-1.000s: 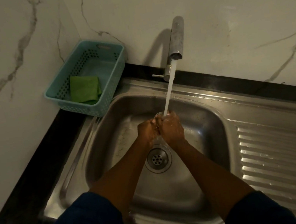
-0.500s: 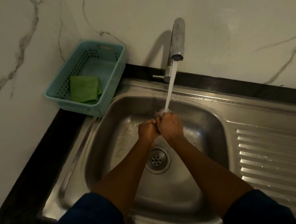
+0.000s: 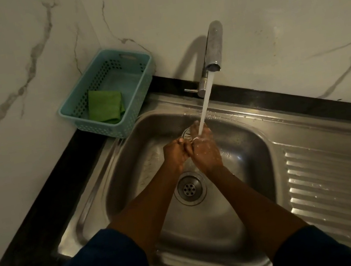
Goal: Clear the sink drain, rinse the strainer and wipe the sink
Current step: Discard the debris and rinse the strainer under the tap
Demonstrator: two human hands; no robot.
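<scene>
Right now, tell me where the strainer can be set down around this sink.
Free: the ribbed draining board, right of the basin; the far half of the basket, beyond the green cloth; the basin floor around the drain. Crowded: under the tap, where the left hand and right hand hold the strainer in the stream.

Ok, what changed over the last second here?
Very little. The left hand and right hand keep gripping the strainer under the water stream; its rim now shows slightly more past the fingers. Nothing taken up or released. The tap, green cloth in the basket, drain and sink stayed as they were.
</scene>
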